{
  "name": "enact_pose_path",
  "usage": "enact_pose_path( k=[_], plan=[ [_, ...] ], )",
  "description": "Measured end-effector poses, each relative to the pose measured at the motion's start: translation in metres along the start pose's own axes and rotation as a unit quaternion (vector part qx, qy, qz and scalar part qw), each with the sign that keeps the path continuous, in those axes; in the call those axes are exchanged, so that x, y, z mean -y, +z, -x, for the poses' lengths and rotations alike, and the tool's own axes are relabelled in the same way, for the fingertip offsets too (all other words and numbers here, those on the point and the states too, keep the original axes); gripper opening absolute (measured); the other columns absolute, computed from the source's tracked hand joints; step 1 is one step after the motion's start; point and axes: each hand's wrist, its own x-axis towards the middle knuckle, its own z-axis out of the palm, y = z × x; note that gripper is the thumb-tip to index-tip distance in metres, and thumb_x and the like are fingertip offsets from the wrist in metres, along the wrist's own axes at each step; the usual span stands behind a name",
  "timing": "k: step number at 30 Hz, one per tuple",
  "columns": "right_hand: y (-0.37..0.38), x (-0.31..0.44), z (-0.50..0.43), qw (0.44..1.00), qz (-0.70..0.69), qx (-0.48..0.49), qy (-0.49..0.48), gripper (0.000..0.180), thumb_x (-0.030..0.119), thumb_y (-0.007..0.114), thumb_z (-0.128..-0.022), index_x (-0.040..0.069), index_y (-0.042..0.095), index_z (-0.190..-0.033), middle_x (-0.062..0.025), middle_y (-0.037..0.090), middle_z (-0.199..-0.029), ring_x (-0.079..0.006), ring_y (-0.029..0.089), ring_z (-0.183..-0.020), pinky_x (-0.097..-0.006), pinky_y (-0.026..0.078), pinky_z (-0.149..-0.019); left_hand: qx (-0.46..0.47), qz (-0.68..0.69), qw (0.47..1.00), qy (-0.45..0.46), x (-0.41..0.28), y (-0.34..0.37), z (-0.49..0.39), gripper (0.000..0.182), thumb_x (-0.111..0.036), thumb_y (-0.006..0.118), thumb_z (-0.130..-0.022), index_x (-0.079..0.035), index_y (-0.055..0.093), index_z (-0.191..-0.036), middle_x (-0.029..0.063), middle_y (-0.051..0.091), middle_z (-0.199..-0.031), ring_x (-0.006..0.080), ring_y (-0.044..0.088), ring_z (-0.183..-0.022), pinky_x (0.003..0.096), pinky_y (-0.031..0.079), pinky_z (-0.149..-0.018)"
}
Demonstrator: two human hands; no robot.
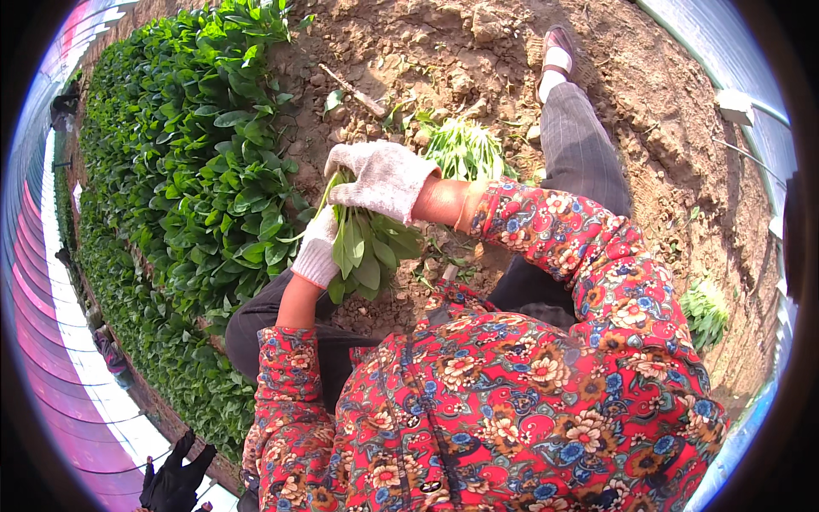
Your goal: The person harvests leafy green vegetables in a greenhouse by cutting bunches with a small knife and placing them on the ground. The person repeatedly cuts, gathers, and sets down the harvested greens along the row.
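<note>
Both my hands wear light knitted gloves and meet around one bunch of leafy greens (366,253), whose leaves hang down towards my lap. My right hand (382,176) covers the stem end from above, its fingers curled over it. Below and to the left, my left hand (320,246) holds the same bunch from the side, its fingers partly hidden by the right glove and the leaves. Just beyond my right wrist, a pile of cut greens (466,148) lies on the soil with pale stems showing.
Dense rows of growing greens (185,160) fill the left side. A dry stick (354,91) lies on cloddy soil (409,32) ahead. Another bunch of greens (704,312) is on the ground at right, near the plastic greenhouse wall (710,38). A person in dark clothes (176,477) is at lower left.
</note>
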Motion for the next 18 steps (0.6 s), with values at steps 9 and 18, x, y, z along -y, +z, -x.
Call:
enact_pose_path(
  k=[9, 18],
  plan=[
    [-0.017, -0.013, -0.005, 0.998, -0.056, -0.021, -0.026, 0.025, 0.028, 0.068, -0.085, 0.01, 0.068, -0.102, -0.0127, 0.071, -0.091, -0.0268, 0.07, -0.088, -0.0375, 0.055, -0.08, 0.037, 0.017, 0.999, 0.011, -0.076, 0.003, 0.012, 0.047, -0.012, 0.062, -0.096, -0.002, 0.05, -0.14, 0.0112, 0.063, -0.126, 0.0166, 0.063, -0.108, 0.0312, 0.05, -0.095],
    [-0.054, -0.015, -0.011, 0.992, 0.096, -0.036, -0.076, 0.03, 0.034, 0.07, -0.08, 0.013, 0.069, -0.102, -0.0118, 0.071, -0.092, -0.0311, 0.069, -0.089, -0.0414, 0.054, -0.08, -0.049, 0.072, 0.98, 0.179, -0.124, 0.038, -0.002, 0.097, 0.0, 0.061, -0.079, -0.01, 0.011, -0.161, 0.0206, 0.027, -0.161, 0.0307, 0.03, -0.148, 0.0432, 0.033, -0.117]
  ],
)
